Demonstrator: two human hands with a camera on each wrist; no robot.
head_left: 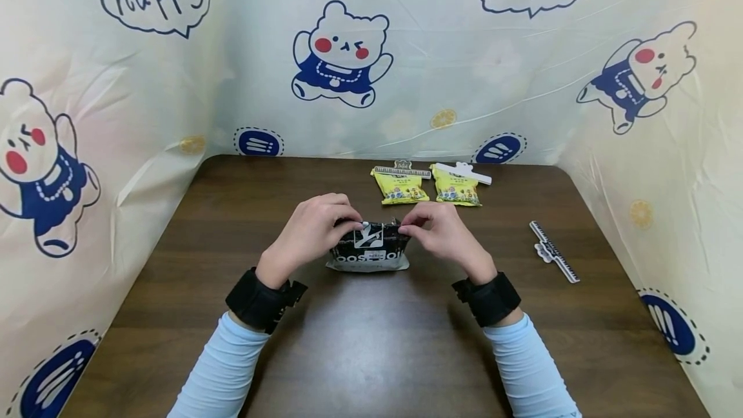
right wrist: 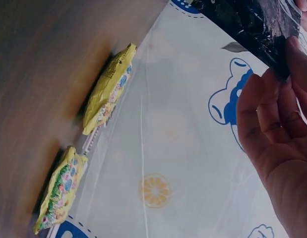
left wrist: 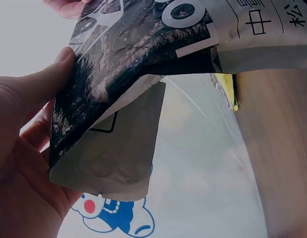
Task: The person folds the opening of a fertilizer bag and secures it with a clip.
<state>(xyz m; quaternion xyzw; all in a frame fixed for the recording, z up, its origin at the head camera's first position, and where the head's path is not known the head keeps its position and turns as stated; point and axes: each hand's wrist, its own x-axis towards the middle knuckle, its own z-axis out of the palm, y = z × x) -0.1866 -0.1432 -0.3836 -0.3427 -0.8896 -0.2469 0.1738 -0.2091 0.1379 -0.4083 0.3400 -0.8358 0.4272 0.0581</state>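
A black bag with a pale grey lower part (head_left: 371, 262) is between both hands at the middle of the table. My left hand (head_left: 313, 228) pinches its top edge near the left end. The thumb and fingers of my right hand (head_left: 441, 234) grip the top right corner. Seen from the left wrist, the dark printed side of the bag (left wrist: 113, 74) faces the thumb, and a plain grey-brown flap (left wrist: 128, 144) shows at its top. In the right wrist view, the bag's dark corner (right wrist: 252, 34) is pinched by the fingertips; the rest runs out of frame.
Two yellow snack packets (head_left: 402, 190) (head_left: 456, 189) lie behind the bag, with sealing clips (head_left: 400, 173) (head_left: 464, 174) across their far ends. A loose black-and-white sealing clip (head_left: 554, 252) lies on the right of the brown table (head_left: 371, 353). A printed cloth (head_left: 244, 69) surrounds the table's back and sides.
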